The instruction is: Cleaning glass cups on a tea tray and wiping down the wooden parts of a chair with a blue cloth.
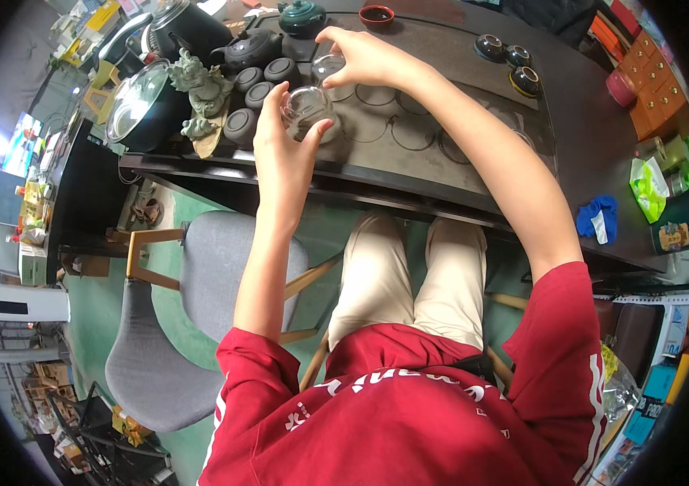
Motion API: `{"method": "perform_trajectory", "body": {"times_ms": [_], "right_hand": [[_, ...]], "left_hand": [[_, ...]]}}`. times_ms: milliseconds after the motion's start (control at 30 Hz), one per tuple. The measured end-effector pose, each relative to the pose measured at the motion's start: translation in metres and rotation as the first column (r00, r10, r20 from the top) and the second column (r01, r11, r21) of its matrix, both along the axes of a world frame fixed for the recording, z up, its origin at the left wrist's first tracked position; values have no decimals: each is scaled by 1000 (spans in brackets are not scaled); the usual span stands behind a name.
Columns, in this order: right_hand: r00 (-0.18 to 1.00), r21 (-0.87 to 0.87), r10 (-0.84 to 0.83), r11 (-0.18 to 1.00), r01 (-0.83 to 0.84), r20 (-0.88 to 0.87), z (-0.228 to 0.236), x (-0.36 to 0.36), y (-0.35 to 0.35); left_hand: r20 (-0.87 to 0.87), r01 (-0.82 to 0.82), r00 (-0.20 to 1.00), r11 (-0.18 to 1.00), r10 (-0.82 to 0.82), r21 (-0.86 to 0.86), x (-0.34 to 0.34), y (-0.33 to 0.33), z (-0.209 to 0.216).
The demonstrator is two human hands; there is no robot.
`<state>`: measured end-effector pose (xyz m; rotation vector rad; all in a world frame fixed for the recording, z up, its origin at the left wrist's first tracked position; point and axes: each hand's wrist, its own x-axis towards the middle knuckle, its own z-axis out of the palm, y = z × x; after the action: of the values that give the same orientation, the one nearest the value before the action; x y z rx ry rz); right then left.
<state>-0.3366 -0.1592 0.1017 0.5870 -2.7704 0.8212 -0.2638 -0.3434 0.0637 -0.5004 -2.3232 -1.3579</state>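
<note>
My left hand [278, 154] is closed around a clear glass cup [309, 104], thumb on one side and fingers on the other. Just beyond it, my right hand [367, 61] reaches across from the right and grips a second clear glass cup [327, 68] between thumb and fingers. Both cups are over the left part of the dark tea tray [373, 128]; whether they touch its surface, I cannot tell. Several dark upturned teacups [241, 125] are grouped left of my left hand. Round ring marks show on the tray near my hands.
A black teapot [253, 49], a green teapot [302, 18] and a red bowl [376, 16] stand along the far side. Left are a grey figurine [199, 86] and a glass-lidded pot [143, 105]. Small dark cups [517, 56] sit far right. A grey chair [235, 267] is beside me.
</note>
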Motion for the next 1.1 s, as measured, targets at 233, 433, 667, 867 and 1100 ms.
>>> {"method": "perform_trajectory", "body": {"times_ms": [233, 433, 667, 867, 1100], "right_hand": [[999, 35, 19, 999, -17, -30, -12, -5, 1], [999, -260, -20, 965, 31, 48, -10, 0, 3], [998, -732, -50, 678, 66, 44, -2, -12, 15], [977, -627, -53, 759, 174, 207, 8, 20, 12], [987, -581, -43, 804, 126, 155, 0, 12, 11]], "left_hand": [[-6, -1, 1000, 1000, 1, -4, 0, 2, 0], [4, -24, 1000, 1000, 24, -7, -4, 2, -7], [-8, -9, 1000, 1000, 9, 2, -5, 9, -3], [-38, -40, 999, 998, 38, -41, -4, 12, -2], [-138, -84, 988, 986, 64, -144, -7, 12, -8]]}}
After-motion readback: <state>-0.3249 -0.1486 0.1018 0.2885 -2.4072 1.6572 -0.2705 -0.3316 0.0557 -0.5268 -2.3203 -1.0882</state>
